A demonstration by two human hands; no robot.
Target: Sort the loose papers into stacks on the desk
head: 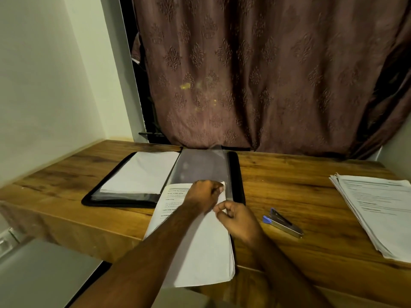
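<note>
An open black folder (235, 174) with clear plastic sleeves lies at the middle of the wooden desk (289, 192). White sheets (142, 172) fill its left half. A bundle of printed papers (200, 252) hangs over the desk's front edge, its top end at the mouth of the right sleeve (200, 165). My left hand (203, 194) pinches the bundle's top right corner. Just below it, my right hand (239, 221) pinches the paper's right edge. A stack of printed papers (378, 210) lies at the right end of the desk.
A blue and silver stapler (283, 222) lies between the folder and the right stack. A brown patterned curtain (255, 74) hangs behind the desk, and a pale wall stands at the left. A grey surface (44, 274) sits below the desk at lower left.
</note>
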